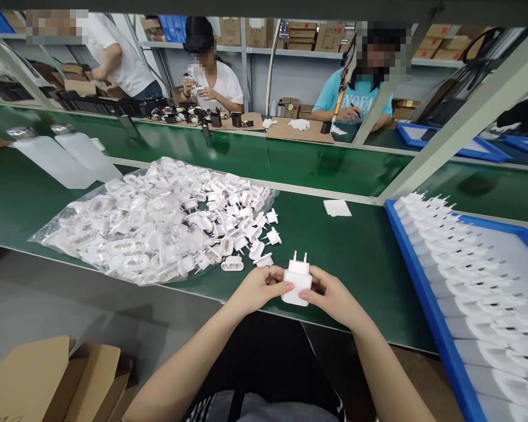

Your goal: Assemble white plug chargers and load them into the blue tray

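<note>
Between my two hands, just above the front edge of the green table, is a white charger plug (297, 283) with its two metal pins pointing away from me. My left hand (264, 285) grips its left side, thumb on the front face. On the right side my right hand (332, 293) pinches it the same way; the fingers behind it are partly hidden. Left of my hands, loose white plug caps with pins (229, 225) spill from a clear plastic bag (114, 223) full of them.
To the right, a blue-rimmed tray (416, 293) holds rows of white chargers (470, 275). A white paper piece (337, 207) lies on the green table (303, 220). Two white bottles (55, 155) stand at back left. Cardboard boxes (48, 375) are on the floor. Several people work across the line.
</note>
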A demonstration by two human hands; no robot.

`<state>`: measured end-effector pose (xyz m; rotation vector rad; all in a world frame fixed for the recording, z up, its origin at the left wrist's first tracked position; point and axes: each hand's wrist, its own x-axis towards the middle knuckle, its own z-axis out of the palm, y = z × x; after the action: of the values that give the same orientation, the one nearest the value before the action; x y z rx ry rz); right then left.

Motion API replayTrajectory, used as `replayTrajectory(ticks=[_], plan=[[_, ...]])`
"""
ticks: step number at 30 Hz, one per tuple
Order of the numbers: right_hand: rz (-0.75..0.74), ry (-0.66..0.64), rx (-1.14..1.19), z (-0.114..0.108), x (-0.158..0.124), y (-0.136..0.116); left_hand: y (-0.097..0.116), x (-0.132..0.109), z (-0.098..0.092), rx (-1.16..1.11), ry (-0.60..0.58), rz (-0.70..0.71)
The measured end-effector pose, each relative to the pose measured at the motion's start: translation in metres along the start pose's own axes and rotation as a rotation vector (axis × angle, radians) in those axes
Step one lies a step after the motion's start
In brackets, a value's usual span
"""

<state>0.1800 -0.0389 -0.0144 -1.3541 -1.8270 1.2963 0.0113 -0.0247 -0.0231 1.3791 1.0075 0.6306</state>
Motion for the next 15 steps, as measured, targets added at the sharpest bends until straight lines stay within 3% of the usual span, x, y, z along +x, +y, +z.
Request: replayTrajectory(ticks=[4,8,12,15], plan=[[-0.002,0.085,-0.18,0.002,-0.001,0.001,-0.003,-0.001,0.005,0.157,0.042,0.059],[0.033,0.269,-0.396,-0.011,-0.006,0.014,-0.008,-0.01,0.008,0.4,0.159,0.162],[0.276,0.546,-0.513,-0.043,-0.012,0.029,-0.014,-0.022,-0.003,0.552,0.254,0.237],[0.521,0.763,-0.591,-0.063,-0.016,0.032,-0.017,-0.027,-0.019,0.652,0.454,0.263]])
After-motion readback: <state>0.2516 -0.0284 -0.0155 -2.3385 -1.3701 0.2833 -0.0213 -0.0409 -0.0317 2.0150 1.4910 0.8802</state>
